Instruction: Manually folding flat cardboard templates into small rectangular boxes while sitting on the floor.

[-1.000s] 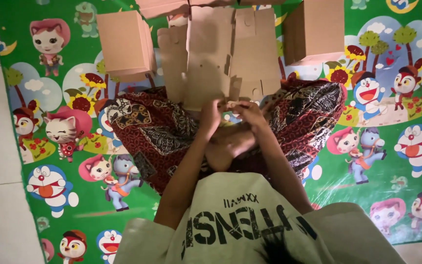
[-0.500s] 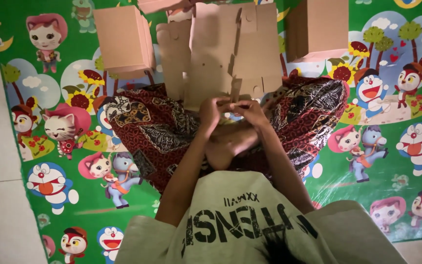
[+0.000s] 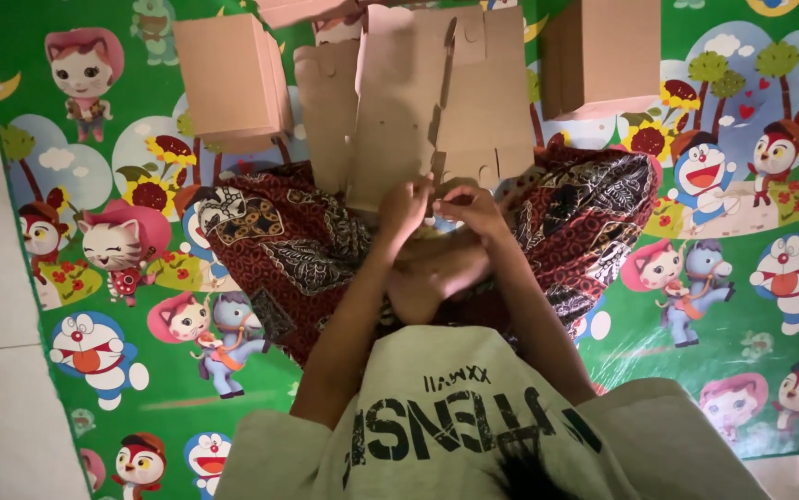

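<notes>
Left hand: the left hand [image 3: 406,206] grips the near edge of the flat cardboard blank [image 3: 436,97], fingers curled on it.
Right hand: the right hand [image 3: 471,206] pinches the same edge just beside the left.
Cardboard blank: lies unfolded across the patterned skirt [image 3: 298,245], reaching toward the mat's far edge.
Nearby: one folded box [image 3: 231,79] at far left, another box [image 3: 599,56] at far right, both on the cartoon mat [image 3: 733,306].

Flat cardboard [image 3: 436,93] lies between two boxes [image 3: 231,79] (on mat [image 3: 724,306]).
</notes>
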